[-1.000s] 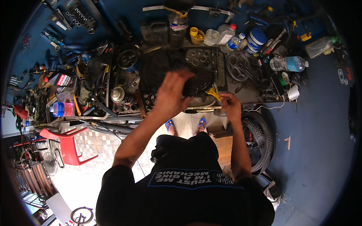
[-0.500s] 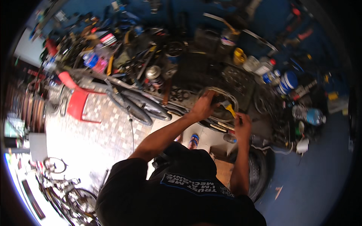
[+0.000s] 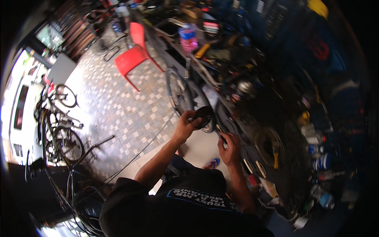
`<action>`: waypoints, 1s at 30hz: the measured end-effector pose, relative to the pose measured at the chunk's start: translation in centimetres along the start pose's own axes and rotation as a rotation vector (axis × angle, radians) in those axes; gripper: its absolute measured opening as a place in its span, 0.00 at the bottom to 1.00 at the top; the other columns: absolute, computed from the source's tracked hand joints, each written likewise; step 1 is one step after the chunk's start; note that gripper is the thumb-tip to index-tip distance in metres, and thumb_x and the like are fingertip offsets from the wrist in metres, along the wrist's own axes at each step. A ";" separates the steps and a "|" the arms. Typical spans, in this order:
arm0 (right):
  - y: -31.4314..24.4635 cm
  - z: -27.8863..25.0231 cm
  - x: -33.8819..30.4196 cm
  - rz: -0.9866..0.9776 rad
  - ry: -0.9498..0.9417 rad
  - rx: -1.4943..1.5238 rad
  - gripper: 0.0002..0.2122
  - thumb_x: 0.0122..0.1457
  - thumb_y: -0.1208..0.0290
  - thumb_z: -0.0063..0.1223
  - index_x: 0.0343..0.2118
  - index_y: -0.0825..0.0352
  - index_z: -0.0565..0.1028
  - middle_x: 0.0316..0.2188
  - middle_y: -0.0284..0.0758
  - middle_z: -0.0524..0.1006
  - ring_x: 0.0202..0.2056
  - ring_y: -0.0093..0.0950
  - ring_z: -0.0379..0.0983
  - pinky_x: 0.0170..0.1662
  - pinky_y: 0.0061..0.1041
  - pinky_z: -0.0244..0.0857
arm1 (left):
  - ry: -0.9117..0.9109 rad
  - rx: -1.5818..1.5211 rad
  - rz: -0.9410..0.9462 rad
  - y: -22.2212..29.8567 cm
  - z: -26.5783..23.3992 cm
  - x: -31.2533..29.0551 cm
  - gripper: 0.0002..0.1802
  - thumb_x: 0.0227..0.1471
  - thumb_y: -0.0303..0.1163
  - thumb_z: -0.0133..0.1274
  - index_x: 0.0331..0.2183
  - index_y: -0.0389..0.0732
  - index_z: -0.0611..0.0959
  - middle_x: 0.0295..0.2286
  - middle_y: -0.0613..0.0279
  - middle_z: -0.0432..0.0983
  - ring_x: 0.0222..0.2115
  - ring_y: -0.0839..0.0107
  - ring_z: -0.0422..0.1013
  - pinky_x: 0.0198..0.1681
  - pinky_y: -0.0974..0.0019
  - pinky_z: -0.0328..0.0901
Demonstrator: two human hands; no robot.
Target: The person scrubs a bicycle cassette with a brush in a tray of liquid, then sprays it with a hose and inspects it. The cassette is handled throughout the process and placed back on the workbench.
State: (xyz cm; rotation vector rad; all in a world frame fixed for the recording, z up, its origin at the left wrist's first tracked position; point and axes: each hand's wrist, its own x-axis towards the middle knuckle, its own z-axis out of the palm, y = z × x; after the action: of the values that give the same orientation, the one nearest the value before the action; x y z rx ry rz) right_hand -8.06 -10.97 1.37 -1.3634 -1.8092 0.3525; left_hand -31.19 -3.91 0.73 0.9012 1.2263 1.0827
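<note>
My left hand [image 3: 187, 125] grips the edge of a dark round part [image 3: 204, 116] that looks like a bicycle cassette, held up above the floor beside the bench. Blur hides its teeth. To its right, my right hand [image 3: 230, 147] hovers by the bench's front edge, fingers loosely curled and thumb apart, with nothing visible in it. A shallow round pan [image 3: 258, 140] sits on the bench beyond that hand. In it rests a brush with a yellow handle [image 3: 276, 160].
Bicycle wheels [image 3: 173, 89] lean against the bench front. A red chair [image 3: 130, 62] stands on the tiled floor, and bicycles [image 3: 65, 138] are at the left. Along the bench lie tools, a bottle of pink liquid [image 3: 188, 38] and a blue-and-white tub [image 3: 323, 162].
My view has turned left. My left hand has carried the dark round part away from the pan. My right hand has let go of the yellow-handled brush, now in the pan.
</note>
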 end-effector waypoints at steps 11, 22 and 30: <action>5.7 33.1 16.0 0.182 -0.285 0.391 0.13 0.64 0.75 0.59 0.50 0.69 0.80 0.40 0.38 0.85 0.41 0.28 0.83 0.46 0.26 0.75 | 0.733 0.921 0.214 -1.4 -37.0 -9.8 0.24 0.51 0.24 0.63 0.50 0.41 0.77 0.45 0.48 0.77 0.49 0.43 0.74 0.51 0.48 0.71; 10.6 48.1 24.8 0.907 -0.364 0.182 0.42 0.61 0.57 0.62 0.72 0.70 0.55 0.69 0.52 0.64 0.66 0.51 0.64 0.68 0.43 0.60 | 0.993 0.994 -0.163 -4.8 -51.5 -15.5 0.23 0.52 0.25 0.59 0.51 0.44 0.78 0.51 0.51 0.73 0.54 0.46 0.71 0.55 0.51 0.69; 8.8 50.0 30.5 0.999 -0.104 0.349 0.37 0.62 0.47 0.61 0.68 0.66 0.66 0.67 0.47 0.67 0.63 0.47 0.69 0.66 0.42 0.64 | 0.958 0.920 -0.401 -3.5 -52.4 -13.6 0.22 0.55 0.27 0.58 0.53 0.46 0.79 0.50 0.51 0.74 0.53 0.47 0.72 0.54 0.51 0.69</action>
State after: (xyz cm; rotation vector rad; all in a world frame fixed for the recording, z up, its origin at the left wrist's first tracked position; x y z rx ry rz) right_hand -41.65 31.82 -22.02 -1.9087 -0.9325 1.2046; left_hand -82.61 -19.58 -6.41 0.7115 2.7003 0.5632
